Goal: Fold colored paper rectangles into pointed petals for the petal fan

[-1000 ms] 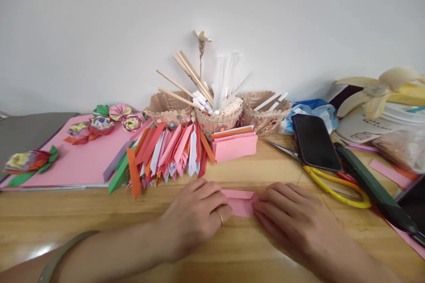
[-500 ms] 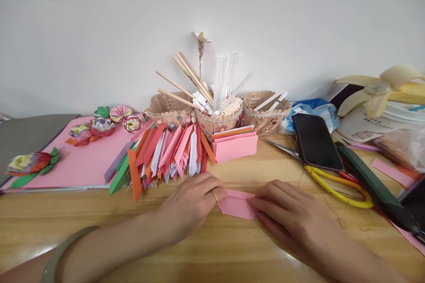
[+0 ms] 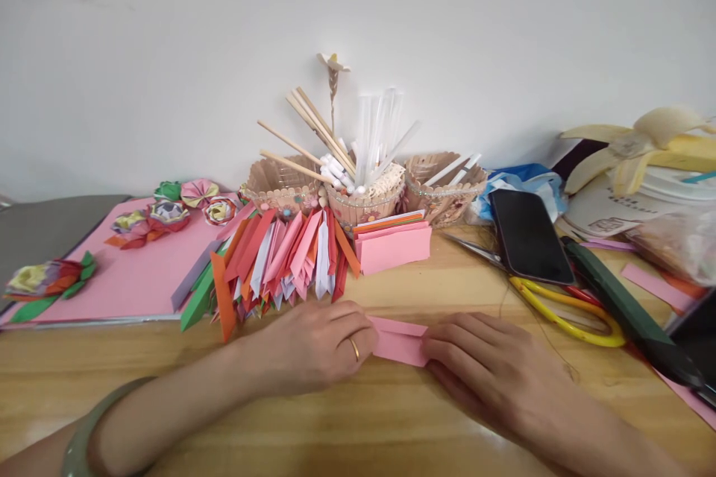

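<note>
A small pink paper (image 3: 398,343) with a fold along its upper edge lies between my hands, just above the wooden table (image 3: 313,436). My left hand (image 3: 330,345), with a ring on one finger, is closed on the paper's left end. At the right end my right hand (image 3: 486,358) pinches the paper, its fingers pressed together. The thumbs are mostly hidden. Behind my left hand is a row of folded colored papers (image 3: 291,257), and beside it stands a stack of pink and orange strips (image 3: 394,247).
Three decorated baskets (image 3: 363,212) with sticks and clear tubes stand by the wall. Paper flowers (image 3: 168,215) rest on a pink sheet (image 3: 131,276) at left. Yellow-handled scissors (image 3: 564,313), a black phone (image 3: 531,236), a dark green tool (image 3: 620,313) and a banana peel (image 3: 638,149) are at right.
My left hand has shifted slightly down over the paper's left end, covering its corner. The right hand still holds the other end. The whole view has moved slightly.
</note>
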### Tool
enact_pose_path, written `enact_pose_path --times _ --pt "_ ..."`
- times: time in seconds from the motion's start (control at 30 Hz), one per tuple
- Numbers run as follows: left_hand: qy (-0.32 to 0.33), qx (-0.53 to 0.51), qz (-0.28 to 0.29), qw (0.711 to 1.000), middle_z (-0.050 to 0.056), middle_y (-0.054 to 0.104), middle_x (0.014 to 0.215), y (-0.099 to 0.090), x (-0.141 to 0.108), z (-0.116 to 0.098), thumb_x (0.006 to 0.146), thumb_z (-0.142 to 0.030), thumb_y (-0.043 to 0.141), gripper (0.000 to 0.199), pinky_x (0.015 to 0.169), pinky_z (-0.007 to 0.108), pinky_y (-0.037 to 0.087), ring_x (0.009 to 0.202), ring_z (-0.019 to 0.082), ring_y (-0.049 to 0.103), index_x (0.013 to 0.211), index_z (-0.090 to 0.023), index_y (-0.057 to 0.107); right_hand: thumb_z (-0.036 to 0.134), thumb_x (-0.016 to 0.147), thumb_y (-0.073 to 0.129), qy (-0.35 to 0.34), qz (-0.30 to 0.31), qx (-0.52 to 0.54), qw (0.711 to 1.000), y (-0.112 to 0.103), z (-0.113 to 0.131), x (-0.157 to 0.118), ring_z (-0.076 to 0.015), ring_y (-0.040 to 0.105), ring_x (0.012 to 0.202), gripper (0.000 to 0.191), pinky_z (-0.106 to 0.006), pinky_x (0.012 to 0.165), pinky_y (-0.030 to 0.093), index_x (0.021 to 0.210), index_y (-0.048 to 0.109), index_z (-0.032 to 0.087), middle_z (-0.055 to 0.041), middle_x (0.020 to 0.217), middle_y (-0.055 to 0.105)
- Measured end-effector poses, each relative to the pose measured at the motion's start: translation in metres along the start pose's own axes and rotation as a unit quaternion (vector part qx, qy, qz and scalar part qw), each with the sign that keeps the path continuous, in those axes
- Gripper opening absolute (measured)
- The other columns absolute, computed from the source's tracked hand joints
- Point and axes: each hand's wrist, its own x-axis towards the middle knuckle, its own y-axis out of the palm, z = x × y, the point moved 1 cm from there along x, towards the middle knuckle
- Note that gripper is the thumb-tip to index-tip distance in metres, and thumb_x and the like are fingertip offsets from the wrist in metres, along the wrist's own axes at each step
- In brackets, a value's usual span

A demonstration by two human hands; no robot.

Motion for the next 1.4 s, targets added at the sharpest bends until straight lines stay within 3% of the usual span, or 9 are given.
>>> enact_pose_path --times 0.13,0.3,0.5,0.83,1.0,1.23,1.4 --pt "-0.017 -0.014 -0.039 0.999 0.005 0.064 0.079 0.005 0.0 -0.005 0.095 -0.012 0.041 0.023 0.071 0.025 0.05 0.078 0.015 0.06 0.084 -0.014 0.061 0.016 0.095 0.042 0.011 0.0 0.012 1.0 0.0 -0.001 0.001 -0.0187 0.059 0.079 0.019 -0.032 0.067 0.047 0.092 0.06 0.017 -0.0062 0.088 0.065" --pt "-0.115 -0.132 -0.088 0.981 0.004 0.064 0.077 0.007 0.003 -0.019 0.095 -0.014 0.043 0.025 0.068 0.025 0.048 0.071 0.014 0.058 0.081 -0.014 0.063 0.013 0.091 0.045 0.08 -0.018 0.073 0.994 -0.004 -0.001 0.005 -0.0169 0.056 0.074 0.017 -0.03 0.063 0.044 0.084 0.06 0.019 -0.004 0.079 0.061" --pt "-0.224 -0.215 -0.071 0.948 0.002 0.061 0.079 0.008 0.002 -0.021 0.087 -0.016 0.058 0.013 0.065 0.026 0.044 0.074 0.015 0.055 0.077 -0.017 0.067 0.019 0.091 0.05 0.105 -0.007 0.133 0.986 -0.004 -0.006 0.006 -0.0168 0.056 0.077 0.013 -0.029 0.066 0.044 0.085 0.061 0.021 -0.004 0.082 0.06" --pt "-0.348 -0.221 -0.032 0.911 -0.001 0.06 0.07 0.007 0.007 -0.022 0.077 -0.015 0.07 0.01 0.066 0.029 0.04 0.075 0.017 0.051 0.069 -0.02 0.066 0.019 0.092 0.046 0.178 -0.013 0.148 0.973 0.003 -0.002 0.01 -0.0187 0.055 0.075 0.019 -0.031 0.065 0.045 0.076 0.057 0.02 -0.0046 0.078 0.058" --pt "-0.369 -0.254 -0.022 0.894 -0.002 0.061 0.072 0.009 0.008 -0.021 0.078 -0.015 0.069 0.012 0.067 0.03 0.04 0.077 0.018 0.051 0.068 -0.02 0.064 0.018 0.092 0.046 0.181 -0.019 0.131 0.975 0.004 -0.001 0.01 -0.0194 0.054 0.074 0.019 -0.031 0.064 0.045 0.076 0.057 0.02 -0.0048 0.077 0.057" --pt "-0.357 -0.221 0.0 0.908 0.002 0.056 0.079 0.008 0.008 -0.024 0.082 -0.011 0.058 0.011 0.069 0.034 0.04 0.081 0.021 0.047 0.073 -0.018 0.061 0.016 0.093 0.044 0.177 -0.033 0.138 0.974 0.01 0.001 0.007 -0.0194 0.052 0.075 0.019 -0.033 0.065 0.044 0.077 0.054 0.019 -0.005 0.079 0.055" --pt "-0.362 -0.199 0.014 0.911 0.003 0.053 0.081 0.011 0.009 -0.027 0.083 -0.011 0.053 0.012 0.072 0.038 0.04 0.083 0.022 0.044 0.072 -0.016 0.057 0.015 0.09 0.045 0.195 -0.036 0.158 0.967 0.01 0.001 0.009 -0.0191 0.053 0.082 0.016 -0.034 0.07 0.047 0.078 0.054 0.019 -0.0067 0.09 0.053"
